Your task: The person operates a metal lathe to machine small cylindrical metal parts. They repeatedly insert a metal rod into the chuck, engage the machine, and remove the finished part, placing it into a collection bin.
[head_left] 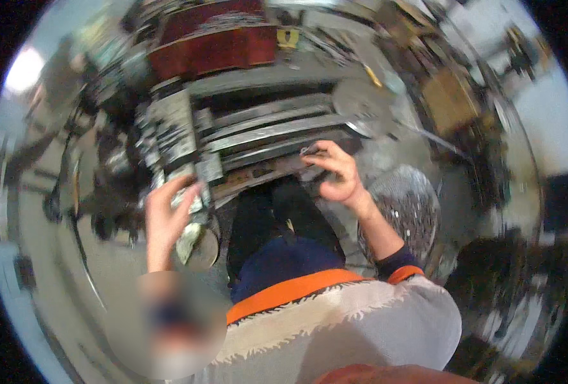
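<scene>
My left hand (167, 208) is raised beside the grey block (175, 125) at the left end of a metal machine, thumb and fingers apart, with nothing visible held. My right hand (339, 174) pinches a small shiny metal piece (307, 152) between thumb and fingertips, over the machine's front edge. Long bright metal rails (271, 133) run across the machine between the two hands. Blur hides the exact shape of the small piece. A pale crumpled cloth (190, 242) lies just below my left hand.
Right of my knees stands a round basin (428, 185) with many small metal parts. A flat round disc (354, 99) sits at the rails' right end. Behind the machine is a red box (213, 54) of metal pieces; a cardboard box (450, 99) stands at the right.
</scene>
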Demonstrator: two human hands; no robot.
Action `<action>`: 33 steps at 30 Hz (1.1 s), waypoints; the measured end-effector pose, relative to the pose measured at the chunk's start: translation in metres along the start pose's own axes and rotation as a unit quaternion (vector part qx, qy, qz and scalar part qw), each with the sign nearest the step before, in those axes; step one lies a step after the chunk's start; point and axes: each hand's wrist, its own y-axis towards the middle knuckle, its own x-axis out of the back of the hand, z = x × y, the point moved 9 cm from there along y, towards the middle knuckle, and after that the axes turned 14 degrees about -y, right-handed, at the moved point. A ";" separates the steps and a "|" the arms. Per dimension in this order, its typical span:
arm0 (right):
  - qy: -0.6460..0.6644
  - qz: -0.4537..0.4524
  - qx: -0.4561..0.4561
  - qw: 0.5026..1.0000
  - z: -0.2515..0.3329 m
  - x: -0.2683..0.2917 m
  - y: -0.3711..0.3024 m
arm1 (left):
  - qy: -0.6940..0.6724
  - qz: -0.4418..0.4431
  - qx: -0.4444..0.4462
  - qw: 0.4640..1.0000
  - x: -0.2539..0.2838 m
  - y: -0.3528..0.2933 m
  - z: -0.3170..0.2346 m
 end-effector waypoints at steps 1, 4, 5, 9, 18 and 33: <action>0.019 0.008 0.053 0.998 0.018 -0.015 0.017 | -0.014 0.047 -0.004 0.999 -0.024 0.018 -0.016; 0.040 0.091 0.100 0.990 0.077 -0.045 0.060 | -0.004 0.068 -0.022 0.997 -0.045 0.031 -0.060; 0.032 0.117 0.113 0.986 0.089 -0.053 0.069 | -0.022 0.073 0.011 0.997 -0.045 0.032 -0.059; 0.014 0.136 0.171 0.976 0.113 -0.078 0.085 | -0.045 0.054 0.083 0.994 -0.034 0.025 -0.031; 0.021 0.216 0.219 0.951 0.143 -0.125 0.122 | -0.218 -0.064 0.097 0.969 0.019 0.003 -0.010; -0.244 0.275 0.301 0.880 0.164 -0.248 0.225 | 0.083 -0.217 0.101 0.967 0.173 -0.069 0.019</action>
